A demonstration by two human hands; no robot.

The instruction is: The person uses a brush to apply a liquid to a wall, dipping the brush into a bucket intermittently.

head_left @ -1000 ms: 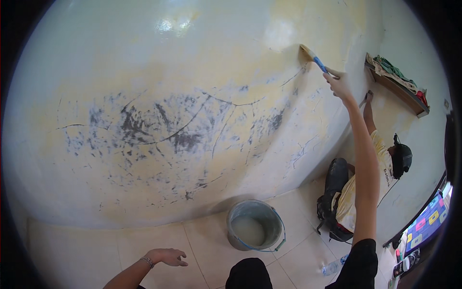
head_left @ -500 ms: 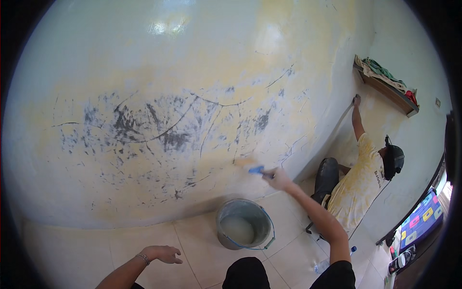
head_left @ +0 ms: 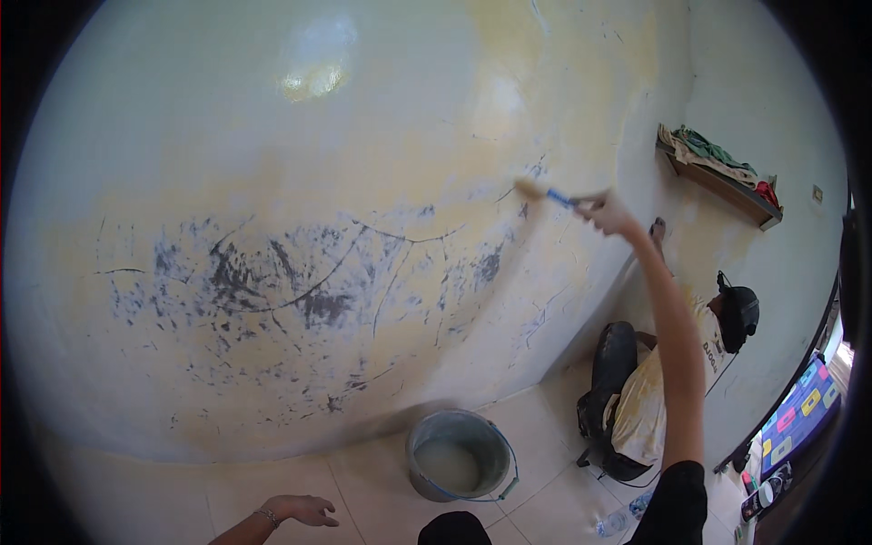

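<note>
My right hand (head_left: 607, 214) is closed round the handle of a paintbrush (head_left: 556, 197) with a blue band and pale bristles. The bristle end is at the wall (head_left: 363, 136), beside a dark crack at the upper right of the patchy area; whether it touches I cannot tell. The wall is yellowish and whitish, with dark scraped spots and curved cracks. My left hand (head_left: 307, 510) hangs low at the left above the tiled floor, fingers stretched out, holding nothing, a bracelet on its wrist. Between my arms stands a grey bucket (head_left: 459, 454) holding cloudy pale liquid.
To the right a co-worker (head_left: 668, 381) in a stained shirt and dark cap crouches, one hand raised to the wall. Above is a shelf (head_left: 722, 182) with cloths. A clear plastic bottle (head_left: 618, 522) lies on the floor near my right arm. A colourful patterned panel (head_left: 799, 413) stands far right.
My right hand and the paintbrush have gone up and to the right along the wall, from above the bucket to the upper crack. My left hand stays low with fingers stretched.
</note>
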